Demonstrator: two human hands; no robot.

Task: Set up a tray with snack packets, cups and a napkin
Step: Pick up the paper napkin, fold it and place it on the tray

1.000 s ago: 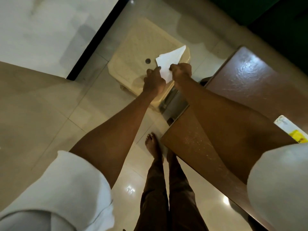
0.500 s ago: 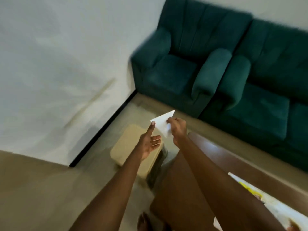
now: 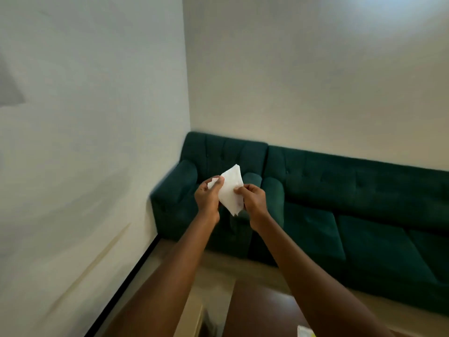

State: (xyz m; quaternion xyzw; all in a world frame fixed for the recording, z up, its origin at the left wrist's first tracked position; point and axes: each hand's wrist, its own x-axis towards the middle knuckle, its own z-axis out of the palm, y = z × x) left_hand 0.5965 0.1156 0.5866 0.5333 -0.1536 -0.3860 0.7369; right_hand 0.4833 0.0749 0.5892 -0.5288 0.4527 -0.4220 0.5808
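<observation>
no text, label or number can be read. the napkin (image 3: 230, 190) in the middle of the frame shows no letters; the white and yellow object (image 3: 304, 332) at the lower edge is blurred.

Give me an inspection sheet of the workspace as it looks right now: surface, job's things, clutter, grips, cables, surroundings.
Surface: brown table, glossy, only partly in view at the bottom.
Job's things: white napkin held up in the air; white and yellow edge at the bottom of the frame, too cut off to identify; no tray or cups in view.
Clutter: nothing seen.
Grips: left hand pinches the napkin's left corner; right hand pinches its right edge.
Cables: nothing seen.
Surroundings: green sofa against white walls; beige stool left of the table.
</observation>
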